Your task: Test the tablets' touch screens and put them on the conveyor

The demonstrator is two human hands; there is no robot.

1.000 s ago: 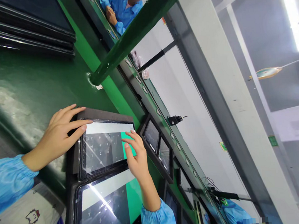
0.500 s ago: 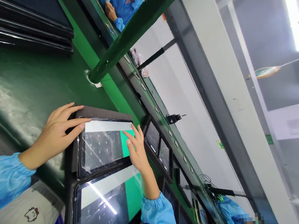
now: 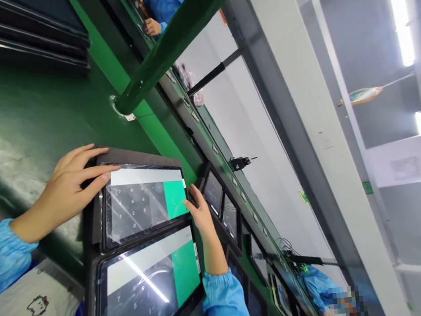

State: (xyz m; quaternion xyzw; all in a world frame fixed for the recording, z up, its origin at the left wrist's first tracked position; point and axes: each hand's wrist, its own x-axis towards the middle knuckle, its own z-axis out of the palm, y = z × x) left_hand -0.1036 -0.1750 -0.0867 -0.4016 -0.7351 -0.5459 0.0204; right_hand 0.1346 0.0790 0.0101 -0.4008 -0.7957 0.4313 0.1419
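Observation:
In the head view a black-framed tablet (image 3: pixel 138 204) lies face up on a dark foam tray (image 3: pixel 139 155), its screen showing a keypad and a green panel. Its screen carries a clear film with creases and glare. My left hand (image 3: pixel 77 183) rests with fingers stretched over the tablet's upper left corner and the tray edge. At the tablet's right edge is my right hand (image 3: pixel 202 213), thumb at the screen's border and fingers apart from it along the outer side. A second tablet (image 3: pixel 144 288) with a similar keypad lies just nearer to me.
Black flat panels (image 3: pixel 24 42) are stacked at upper left on the green bench (image 3: pixel 60 108). A green post (image 3: pixel 170 47) rises from it. More tablets (image 3: pixel 218 202) sit in trays beyond my right hand. Co-workers in blue sleeves (image 3: pixel 160 6) are across the line.
My right hand has moved from over the green part of the screen down to the tablet's right edge. My left hand stays at the corner. The view has shifted slightly.

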